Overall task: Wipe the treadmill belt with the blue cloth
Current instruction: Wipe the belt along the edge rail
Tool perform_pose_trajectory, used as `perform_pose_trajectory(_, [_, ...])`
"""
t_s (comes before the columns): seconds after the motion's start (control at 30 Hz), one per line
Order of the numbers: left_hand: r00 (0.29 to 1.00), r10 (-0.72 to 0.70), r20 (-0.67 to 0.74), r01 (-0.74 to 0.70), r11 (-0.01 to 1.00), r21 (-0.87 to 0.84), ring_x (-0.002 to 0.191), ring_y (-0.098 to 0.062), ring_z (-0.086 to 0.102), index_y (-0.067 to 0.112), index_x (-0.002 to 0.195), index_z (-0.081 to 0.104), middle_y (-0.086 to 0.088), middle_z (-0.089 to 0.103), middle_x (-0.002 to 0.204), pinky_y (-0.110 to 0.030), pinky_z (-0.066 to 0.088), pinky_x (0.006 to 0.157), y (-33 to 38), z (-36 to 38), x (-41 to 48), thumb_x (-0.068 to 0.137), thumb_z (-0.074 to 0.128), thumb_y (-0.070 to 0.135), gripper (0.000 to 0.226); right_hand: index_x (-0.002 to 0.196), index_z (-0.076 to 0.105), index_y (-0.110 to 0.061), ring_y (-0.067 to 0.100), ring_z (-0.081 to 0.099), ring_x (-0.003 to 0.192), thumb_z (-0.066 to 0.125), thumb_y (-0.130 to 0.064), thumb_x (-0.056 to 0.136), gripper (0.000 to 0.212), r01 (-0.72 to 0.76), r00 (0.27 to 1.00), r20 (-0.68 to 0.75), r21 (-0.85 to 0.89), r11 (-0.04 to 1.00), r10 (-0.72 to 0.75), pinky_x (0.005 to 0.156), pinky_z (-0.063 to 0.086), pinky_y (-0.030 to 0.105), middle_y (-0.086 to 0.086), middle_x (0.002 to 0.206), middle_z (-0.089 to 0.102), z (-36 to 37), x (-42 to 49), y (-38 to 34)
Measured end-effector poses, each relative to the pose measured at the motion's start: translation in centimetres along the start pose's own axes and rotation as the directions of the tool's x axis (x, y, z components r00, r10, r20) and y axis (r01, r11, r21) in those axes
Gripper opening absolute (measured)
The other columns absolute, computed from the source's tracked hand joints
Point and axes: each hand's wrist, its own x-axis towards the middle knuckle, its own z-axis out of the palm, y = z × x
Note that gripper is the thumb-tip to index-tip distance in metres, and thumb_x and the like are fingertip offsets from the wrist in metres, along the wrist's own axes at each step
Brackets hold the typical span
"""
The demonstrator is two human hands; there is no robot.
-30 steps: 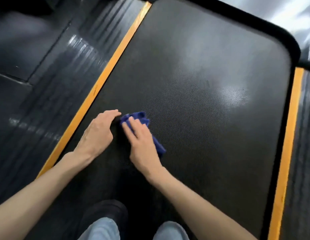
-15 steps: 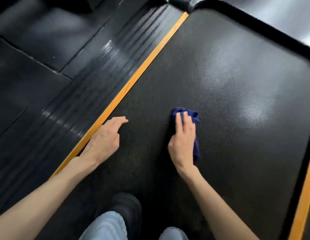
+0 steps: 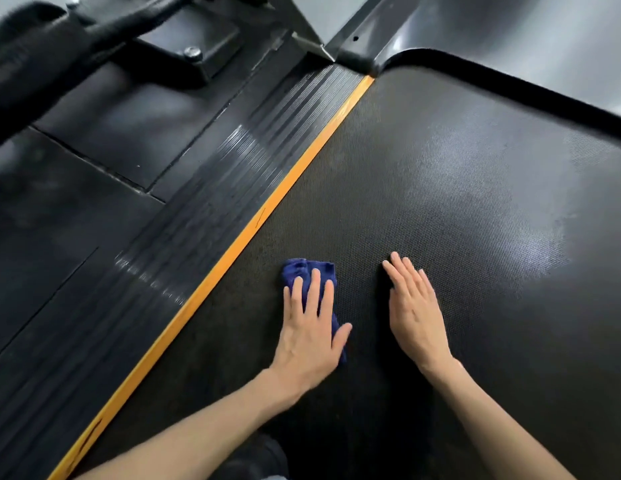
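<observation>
**Cloth pinned flat under the left hand near the belt's left edge**

Head view: the left hand [image 3: 311, 327] lies palm-down on the blue cloth [image 3: 307, 271], which sits bunched on the treadmill belt [image 3: 458, 202] close to the orange edge strip [image 3: 267, 216] but not touching it. The left fingers [image 3: 314, 285] are stretched out and slightly spread, pressing the cloth down rather than pinching it; the thumb sticks out to the right over the cloth's near edge. The right hand [image 3: 414, 306] rests flat on the bare belt just beside it, fingers held close together, holding nothing.

The main risk, as I judge it, is the cloth slipping out. It is held only by downward pressure, and the belt's dimpled texture looks grippy, so a fast stroke could drag the bunched fabric out from under the palm or roll it into a tighter wad that cleans only a narrow track. A stroke toward the strip could also carry the cloth off the belt onto the ribbed side rail [image 3: 198, 216]. Weight leaned onto the right hand might shift the belt if it runs free.

The cloth pokes out ahead of the left fingertips and shows again under the thumb; its middle is hidden beneath the palm. Most of the belt ahead and to the right remains to be covered.
</observation>
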Motion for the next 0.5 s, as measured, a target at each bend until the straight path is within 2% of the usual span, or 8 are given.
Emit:
perform_pose_trajectory(0.03, [1.0,0.028,-0.002,-0.028,0.999,0.029,0.136,-0.042,0.024,0.004,0.143,0.028,-0.019,0.026,0.15,-0.055,0.027,0.108,-0.2,0.3,0.8,0.093,0.024,0.048,0.067,0.141,0.037,-0.012,0.019,0.027,0.141,0.031,-0.014,0.092,0.049,0.011,1.0,0.004,-0.021,1.0,-0.011,0.116,0.017,0.037,0.004,0.151,0.032,0.1,-0.1,0.2])
perform_pose_trajectory(0.1, [0.98,0.201,0.001,-0.199,0.973,0.12,0.137,-0.041,0.024,0.003,0.144,0.023,-0.016,0.029,0.15,-0.054,0.026,0.108,-1.5,1.0,3.6,0.096,0.02,0.036,0.058,0.139,0.04,-0.013,0.018,0.028,0.14,0.032,-0.016,0.092,0.048,-0.011,1.0,-0.006,-0.024,1.0,0.011,0.116,0.019,0.037,0.003,0.15,0.033,0.2,-0.2,-0.1])
perform_pose_trajectory(0.17, [0.925,0.381,0.01,-0.373,0.901,0.221,0.135,-0.036,0.032,0.006,0.142,0.032,-0.011,0.037,0.147,-0.05,0.028,0.11,-3.5,1.0,7.7,0.097,0.025,0.025,0.05,0.138,0.043,-0.013,0.017,0.03,0.139,0.034,-0.016,0.091,0.047,-0.014,0.999,-0.033,-0.029,0.999,0.013,0.115,0.021,0.037,0.002,0.149,0.036,0.2,-0.2,-0.3])
perform_pose_trajectory(0.23, [0.875,0.484,0.025,-0.458,0.809,0.369,0.135,-0.032,0.034,0.007,0.137,0.042,-0.009,0.041,0.145,-0.05,0.027,0.109,-5.1,0.5,12.3,0.095,0.032,0.02,0.045,0.136,0.045,-0.013,0.016,0.032,0.138,0.034,-0.017,0.091,0.047,-0.015,0.999,-0.05,-0.022,1.0,0.014,0.114,0.023,0.037,0.002,0.148,0.038,0.3,-0.1,-0.1])
perform_pose_trajectory(0.3, [0.865,0.498,0.06,-0.461,0.743,0.486,0.138,-0.032,0.029,0.013,0.13,0.053,-0.005,0.042,0.144,-0.052,0.026,0.108,-5.4,-0.6,16.1,0.094,0.042,0.022,0.038,0.135,0.047,-0.013,0.015,0.033,0.137,0.035,-0.018,0.091,0.046,-0.023,0.998,-0.062,-0.003,1.0,0.023,0.114,0.024,0.037,0.001,0.147,0.04,0.2,0.1,-0.1])
perform_pose_trajectory(0.37, [0.891,0.439,0.114,-0.431,0.739,0.519,0.141,-0.033,0.018,0.019,0.127,0.055,-0.003,0.032,0.15,-0.054,0.02,0.111,-4.7,-1.7,18.6,0.096,0.045,0.025,0.033,0.134,0.048,-0.013,0.015,0.033,0.137,0.035,-0.019,0.09,0.046,-0.03,0.997,-0.066,-0.002,1.0,0.03,0.114,0.024,0.036,0.001,0.147,0.04,0.2,0.2,-0.3])
perform_pose_trajectory(0.43, [0.917,0.377,0.128,-0.382,0.739,0.555,0.143,-0.031,0.006,0.022,0.137,0.041,-0.003,0.016,0.155,-0.053,0.009,0.114,-3.8,-2.0,19.4,0.1,0.037,0.023,0.037,0.134,0.048,-0.013,0.014,0.033,0.138,0.036,-0.019,0.09,0.046,-0.026,0.998,-0.062,-0.004,1.0,0.025,0.114,0.024,0.036,0.0,0.147,0.04,0.1,0.2,-0.3])
perform_pose_trajectory(0.5, [0.94,0.338,0.043,-0.304,0.777,0.551,0.143,-0.03,0.007,0.015,0.144,0.027,-0.007,0.016,0.155,-0.051,0.01,0.115,-3.0,-1.8,17.8,0.099,0.03,0.018,0.045,0.134,0.048,-0.014,0.014,0.032,0.138,0.036,-0.018,0.09,0.046,-0.022,0.998,-0.062,-0.004,1.0,0.021,0.115,0.023,0.036,0.0,0.147,0.04,0.1,0.2,-0.1])
